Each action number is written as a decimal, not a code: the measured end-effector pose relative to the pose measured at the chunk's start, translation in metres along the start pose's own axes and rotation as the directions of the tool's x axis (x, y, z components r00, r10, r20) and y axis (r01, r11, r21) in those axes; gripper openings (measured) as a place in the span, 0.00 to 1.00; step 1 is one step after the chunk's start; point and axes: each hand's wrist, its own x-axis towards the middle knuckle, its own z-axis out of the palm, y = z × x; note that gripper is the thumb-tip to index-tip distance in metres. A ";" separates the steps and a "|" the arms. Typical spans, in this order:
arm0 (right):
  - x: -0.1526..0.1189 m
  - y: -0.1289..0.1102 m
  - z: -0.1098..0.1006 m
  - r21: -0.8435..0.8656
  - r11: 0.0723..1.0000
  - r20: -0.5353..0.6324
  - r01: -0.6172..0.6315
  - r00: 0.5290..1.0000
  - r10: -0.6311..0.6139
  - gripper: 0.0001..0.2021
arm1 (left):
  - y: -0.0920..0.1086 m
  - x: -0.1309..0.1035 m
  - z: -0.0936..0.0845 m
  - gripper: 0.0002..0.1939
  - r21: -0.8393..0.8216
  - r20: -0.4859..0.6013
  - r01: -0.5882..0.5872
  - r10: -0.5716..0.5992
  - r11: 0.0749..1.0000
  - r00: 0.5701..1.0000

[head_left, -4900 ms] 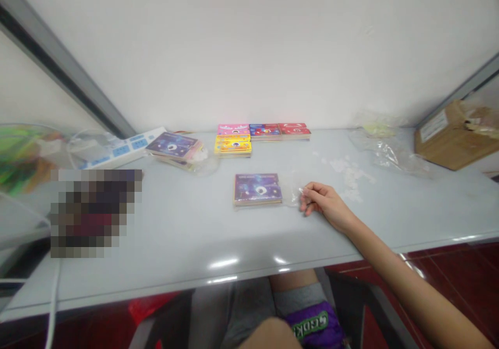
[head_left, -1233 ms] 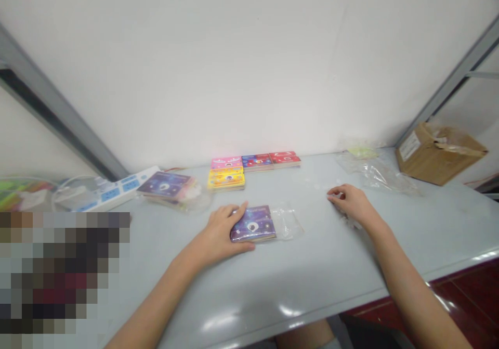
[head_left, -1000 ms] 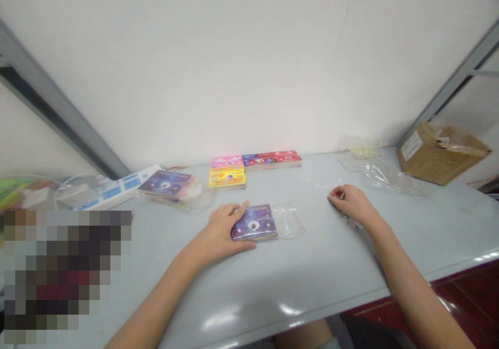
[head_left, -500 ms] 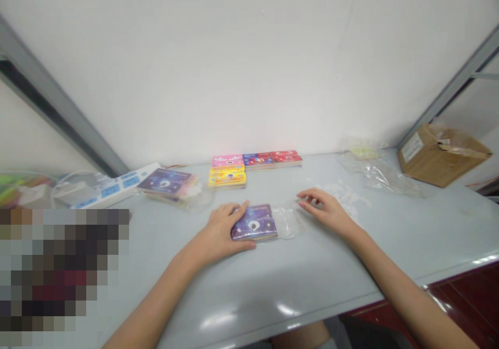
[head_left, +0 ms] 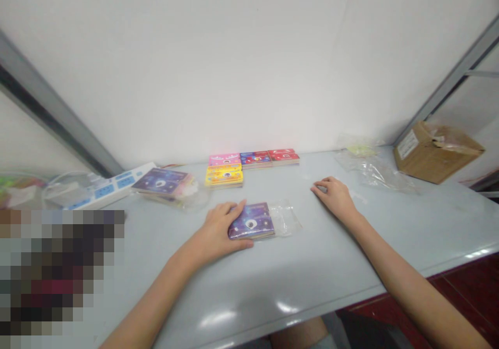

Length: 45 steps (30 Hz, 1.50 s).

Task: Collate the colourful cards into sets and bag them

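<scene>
Though apart, two hands (head_left: 217,232) (head_left: 337,201), one on one purple stack (head_left: 254,221).

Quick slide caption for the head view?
Left hand gripping a bagged purple stack; right hand apart, fingers curled.

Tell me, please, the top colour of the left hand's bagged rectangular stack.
The stack's top is purple-blue, in the head view.

No word, brand or number can be read anywhere. The white label (head_left: 408,144) on the cardboard box (head_left: 438,162) bears faint marks too small to make out, and the thin line of print along the far edge of the near purple pack (head_left: 253,227) is equally illegible. Any lettering on the pink pack (head_left: 225,159), yellow pack (head_left: 224,176) and red pack (head_left: 284,155) is lost in blur.
</scene>
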 end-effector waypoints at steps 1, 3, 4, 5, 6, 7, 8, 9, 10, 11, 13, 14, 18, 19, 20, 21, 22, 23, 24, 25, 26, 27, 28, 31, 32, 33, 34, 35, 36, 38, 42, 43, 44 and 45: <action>0.000 -0.003 -0.001 0.050 0.999 -0.023 -0.004 1.000 0.005 0.15 | 0.000 0.000 0.000 0.45 0.000 0.002 0.002 -0.002 1.000 1.000; -0.003 -0.012 -0.005 0.213 0.977 -0.047 0.026 0.999 -0.016 0.15 | 0.000 0.000 0.000 0.45 -0.001 0.003 0.007 -0.007 1.000 1.000; -0.005 -0.018 -0.007 0.314 0.947 -0.034 0.063 0.998 -0.055 0.15 | 0.000 0.000 0.000 0.44 -0.003 0.003 0.010 -0.010 1.000 1.000; -0.007 -0.026 -0.009 0.412 0.905 -0.005 0.103 0.994 -0.111 0.14 | 0.001 0.000 0.000 0.44 -0.006 0.005 0.013 -0.013 1.000 1.000; -0.010 -0.033 -0.012 0.494 0.858 0.032 0.138 0.984 -0.176 0.14 | 0.001 0.000 0.000 0.44 -0.009 0.006 0.014 -0.014 1.000 1.000; -0.012 -0.040 -0.014 0.553 0.817 0.070 0.162 0.968 -0.239 0.14 | 0.001 0.000 0.000 0.44 -0.011 0.007 0.015 -0.015 1.000 1.000; -0.014 -0.046 -0.016 0.588 0.789 0.103 0.176 0.952 -0.289 0.14 | 0.002 0.000 -0.001 0.44 -0.012 0.007 0.016 -0.016 1.000 1.000; -0.015 -0.050 -0.017 0.602 0.778 0.123 0.183 0.940 -0.317 0.14 | 0.002 0.000 -0.001 0.44 -0.013 0.007 0.016 -0.016 1.000 1.000; -0.016 -0.052 -0.017 0.597 0.781 0.129 0.184 0.939 -0.320 0.14 | 0.002 0.000 -0.001 0.44 -0.012 0.005 0.013 -0.013 1.000 1.000; -0.015 -0.051 -0.017 0.578 0.796 0.119 0.181 0.946 -0.301 0.14 | 0.002 0.000 -0.001 0.45 -0.012 0.002 0.009 -0.009 1.000 1.000; -0.012 -0.041 -0.014 0.494 0.855 0.067 0.157 0.974 -0.218 0.16 | 0.001 0.001 0.000 0.44 -0.010 -0.002 -0.001 0.001 1.000 1.000; -0.010 -0.032 -0.013 0.424 0.896 0.038 0.130 0.986 -0.161 0.16 | 0.001 0.001 0.000 0.45 -0.010 -0.004 -0.004 0.004 1.000 1.000; -0.004 0.003 -0.008 0.036 0.996 0.004 -0.078 0.997 0.078 0.18 | -0.001 0.001 0.001 0.44 -0.003 -0.005 -0.004 0.004 1.000 1.000; -0.003 0.009 -0.008 -0.028 0.993 0.022 -0.112 0.993 0.112 0.17 | -0.001 0.001 0.001 0.44 -0.001 -0.007 -0.007 0.007 1.000 1.000; -0.003 0.013 -0.008 -0.069 0.989 0.044 -0.129 0.990 0.132 0.17 | -0.001 0.001 0.001 0.44 0.000 -0.009 -0.010 0.010 1.000 1.000; -0.003 0.015 -0.009 -0.089 0.987 0.066 -0.133 0.988 0.139 0.16 | -0.001 0.001 0.001 0.44 0.000 -0.012 -0.012 0.012 1.000 1.000; -0.004 0.016 -0.009 -0.097 0.986 0.081 -0.132 0.987 0.140 0.16 | -0.001 0.001 0.001 0.44 0.000 -0.014 -0.012 0.012 1.000 1.000; -0.004 0.016 -0.010 -0.101 0.986 0.086 -0.131 0.986 0.140 0.16 | -0.001 0.001 0.001 0.44 -0.002 -0.015 -0.011 0.011 1.000 1.000; -0.004 0.015 -0.010 -0.103 0.985 0.082 -0.135 0.986 0.144 0.16 | -0.001 0.001 0.001 0.44 -0.005 -0.015 -0.009 0.009 1.000 1.000; -0.003 0.015 -0.010 -0.103 0.985 0.075 -0.139 0.986 0.147 0.16 | -0.001 0.001 0.001 0.44 -0.007 -0.013 -0.007 0.007 1.000 1.000; -0.003 0.014 -0.011 -0.100 0.985 0.071 -0.140 0.987 0.148 0.15 | -0.001 0.001 0.001 0.44 -0.009 -0.012 -0.007 0.006 1.000 1.000; -0.003 0.013 -0.011 -0.093 0.986 0.066 -0.141 0.987 0.147 0.15 | -0.001 0.001 0.001 0.44 -0.010 -0.011 -0.007 0.007 1.000 1.000; -0.002 0.013 -0.011 -0.080 0.987 0.057 -0.141 0.988 0.145 0.15 | -0.001 0.001 0.002 0.44 -0.010 -0.009 -0.007 0.007 1.000 1.000; -0.003 0.005 -0.013 0.056 0.996 0.034 -0.073 0.997 0.071 0.14 | -0.001 0.002 0.002 0.44 -0.006 -0.006 -0.007 0.007 1.000 1.000; -0.005 -0.001 -0.014 0.149 0.989 0.036 -0.017 0.999 0.011 0.14 | -0.002 0.002 0.003 0.44 -0.006 -0.008 -0.008 0.008 1.000 1.000; -0.007 -0.008 -0.015 0.259 0.965 0.047 0.049 0.997 -0.064 0.14 | -0.002 0.002 0.003 0.44 -0.007 -0.010 -0.010 0.010 1.000 1.000; -0.010 -0.017 -0.016 0.371 0.922 0.067 0.112 0.987 -0.147 0.13 | -0.002 0.002 0.003 0.44 -0.008 -0.014 -0.012 0.012 1.000 1.000; -0.013 -0.027 -0.017 0.471 0.868 0.091 0.159 0.969 -0.228 0.12 | -0.002 0.001 0.003 0.44 -0.009 -0.016 -0.013 0.012 1.000 1.000; -0.016 -0.036 -0.017 0.547 0.816 0.121 0.186 0.947 -0.298 0.12 | -0.002 0.001 0.003 0.44 -0.008 -0.017 -0.013 0.012 1.000 1.000; -0.019 -0.050 -0.016 0.625 0.754 0.165 0.204 0.909 -0.383 0.12 | -0.002 0.000 0.003 0.44 -0.004 -0.018 -0.011 0.011 1.000 1.000; -0.011 -0.050 -0.002 0.577 0.803 0.056 0.146 0.974 -0.218 0.16 | -0.003 -0.001 0.003 0.44 -0.008 -0.020 -0.014 0.014 1.000 1.000; -0.006 -0.045 0.002 0.535 0.837 0.015 0.113 0.990 -0.143 0.17 | -0.003 -0.001 0.004 0.45 -0.010 -0.024 -0.018 0.018 1.000 1.000; 0.000 -0.039 0.006 0.477 0.876 -0.012 0.076 0.997 -0.081 0.19 | -0.003 -0.001 0.004 0.45 -0.010 -0.029 -0.021 0.021 1.000 0.999; 0.006 -0.034 0.010 0.404 0.913 -0.018 0.046 0.999 -0.042 0.20 | -0.003 -0.001 0.004 0.45 -0.010 -0.035 -0.025 0.025 1.000 0.999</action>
